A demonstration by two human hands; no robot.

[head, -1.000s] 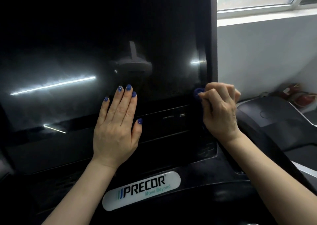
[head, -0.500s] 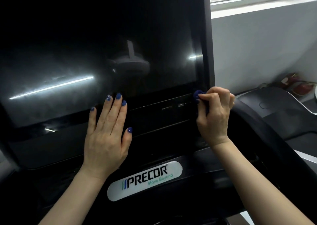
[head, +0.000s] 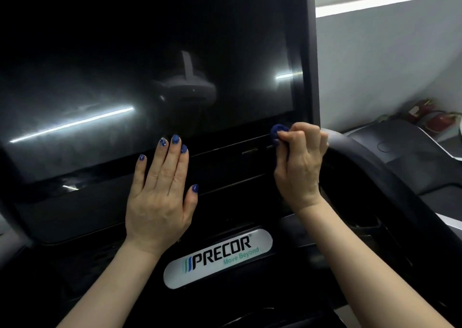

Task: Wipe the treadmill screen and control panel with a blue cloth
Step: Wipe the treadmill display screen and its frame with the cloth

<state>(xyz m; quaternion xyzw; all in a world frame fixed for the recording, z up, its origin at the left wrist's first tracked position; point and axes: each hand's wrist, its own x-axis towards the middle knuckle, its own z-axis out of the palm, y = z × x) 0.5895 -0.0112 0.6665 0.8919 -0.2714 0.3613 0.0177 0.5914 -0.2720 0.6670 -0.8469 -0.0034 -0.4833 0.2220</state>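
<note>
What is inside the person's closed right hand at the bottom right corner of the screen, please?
A wad of blue cloth pokes out past the fingertips of the right hand, against the screen. The rest of the cloth is covered by the curled fingers.

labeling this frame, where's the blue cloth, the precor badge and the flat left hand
blue cloth (head: pixel 279 130), head view, bunched tip above the thumb
Precor badge (head: pixel 218 258), head view, middle of the lettering
left hand (head: pixel 160 197), head view, back of the hand
</note>
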